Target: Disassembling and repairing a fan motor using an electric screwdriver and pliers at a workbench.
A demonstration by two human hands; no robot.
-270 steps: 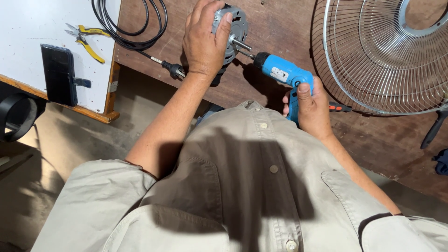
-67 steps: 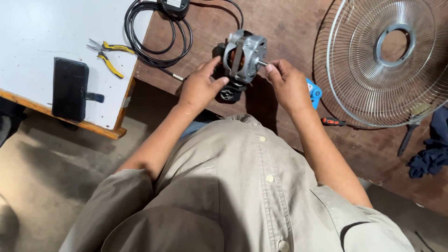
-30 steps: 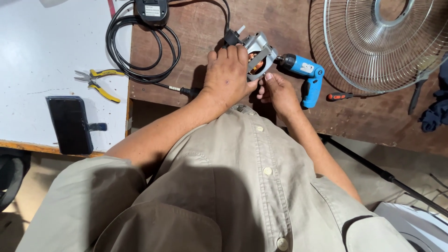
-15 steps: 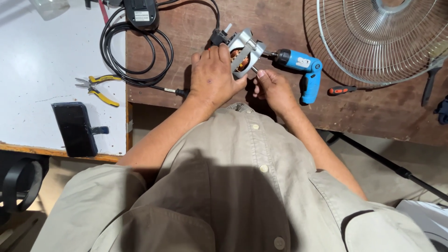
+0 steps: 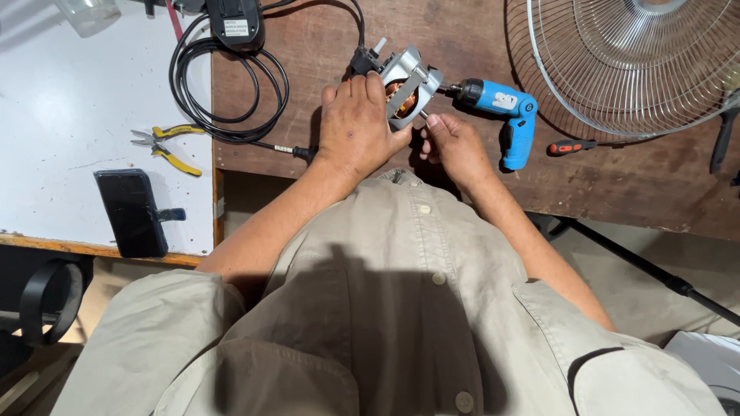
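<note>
The brown wooden workbench [image 5: 617,192] carries everything you're working on, with a wire fan guard [image 5: 632,69] at its far right and a white tabletop [image 5: 69,115] butted against its left side, where a coiled black cable [image 5: 223,92], a dark phone [image 5: 131,212] and yellow-handled pliers [image 5: 166,146] lie. Next down in size, a blue cordless screwdriver [image 5: 505,115] lies just beside your right hand, its bit end pointing at the motor, and a small red-handled screwdriver [image 5: 570,145] sits near it. The small electric motor [image 5: 408,85] stands on the bench near its front edge, directly under your fingers. Your left hand [image 5: 356,123] is clasped over its left side, holding it steady; your right hand [image 5: 455,146] is pinched on something small at the motor's lower right edge, too small to identify. Judge the motor as dense, rigid and heavy for its size; grip the grey metal frame, not the exposed copper windings, which look easy to damage.
</note>
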